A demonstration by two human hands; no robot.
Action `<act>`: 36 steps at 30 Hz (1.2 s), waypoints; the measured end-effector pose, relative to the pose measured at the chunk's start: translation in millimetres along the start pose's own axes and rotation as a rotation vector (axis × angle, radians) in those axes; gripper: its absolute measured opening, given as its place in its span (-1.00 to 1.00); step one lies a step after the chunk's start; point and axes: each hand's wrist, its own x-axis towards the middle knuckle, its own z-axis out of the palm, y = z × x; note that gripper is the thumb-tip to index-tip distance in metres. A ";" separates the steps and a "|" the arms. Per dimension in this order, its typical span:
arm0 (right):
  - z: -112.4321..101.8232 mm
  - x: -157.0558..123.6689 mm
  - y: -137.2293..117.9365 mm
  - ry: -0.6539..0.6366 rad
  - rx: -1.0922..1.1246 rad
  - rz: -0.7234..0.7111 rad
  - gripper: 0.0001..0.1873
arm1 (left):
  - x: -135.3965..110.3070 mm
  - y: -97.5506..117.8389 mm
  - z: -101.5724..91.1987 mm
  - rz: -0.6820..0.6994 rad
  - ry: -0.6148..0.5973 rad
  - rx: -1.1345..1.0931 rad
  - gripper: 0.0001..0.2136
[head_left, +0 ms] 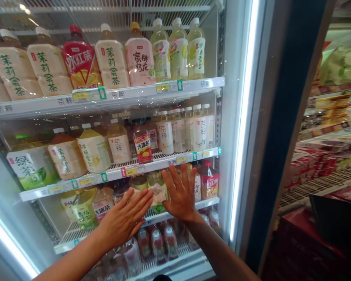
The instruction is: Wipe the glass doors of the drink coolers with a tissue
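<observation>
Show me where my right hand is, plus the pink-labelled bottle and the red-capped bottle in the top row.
Right hand [179, 196]: head view, back of the hand.
Pink-labelled bottle [140, 62]: head view, middle of its label.
Red-capped bottle [80, 61]: head view, front label.

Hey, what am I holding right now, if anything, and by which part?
Nothing visibly held: your left hand is flat with its fingers extended, and your right hand is open, fingers spread.

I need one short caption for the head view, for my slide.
Left hand and right hand held open before shelves of bottles in a lit cooler.
</observation>
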 end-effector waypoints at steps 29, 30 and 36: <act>-0.4 99.5 -44.7 0.051 -0.008 -0.077 -0.05 | 36.2 -97.7 -54.5 -0.132 0.389 -0.187 -0.82; 3.3 101.9 -44.4 0.041 -0.007 -0.095 -0.07 | 22.5 -86.5 -46.5 -0.081 0.360 -0.191 -0.78; 9.2 95.7 -44.2 0.004 -0.011 -0.149 -0.14 | -18.6 -78.0 -41.2 0.103 0.100 -0.132 -0.67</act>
